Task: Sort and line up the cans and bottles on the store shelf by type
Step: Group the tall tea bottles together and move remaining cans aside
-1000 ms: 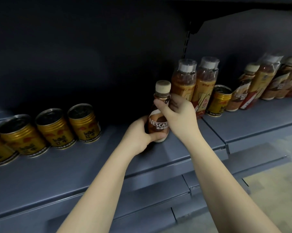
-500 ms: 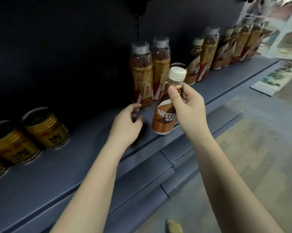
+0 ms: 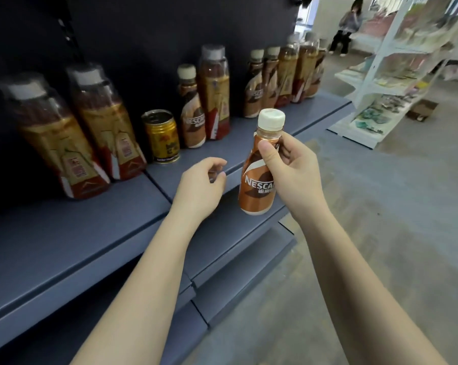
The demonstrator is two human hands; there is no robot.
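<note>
Right hand (image 3: pixel 291 169) grips the Nescafé bottle (image 3: pixel 259 177) by its neck, off the front edge of the shelf (image 3: pixel 77 246); my left hand (image 3: pixel 200 187) hangs loose, holding nothing. I should keep it upright and stand it beside the matching bottle (image 3: pixel 192 114) toward the back.

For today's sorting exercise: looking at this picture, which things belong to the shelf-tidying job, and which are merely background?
Belongs to the job:
Nescafe bottle held in the right hand
left hand, empty
gold can
tall tea bottles
other coffee bottles
blue shelf

Just background:
white rack
seated person
cardboard box
</note>
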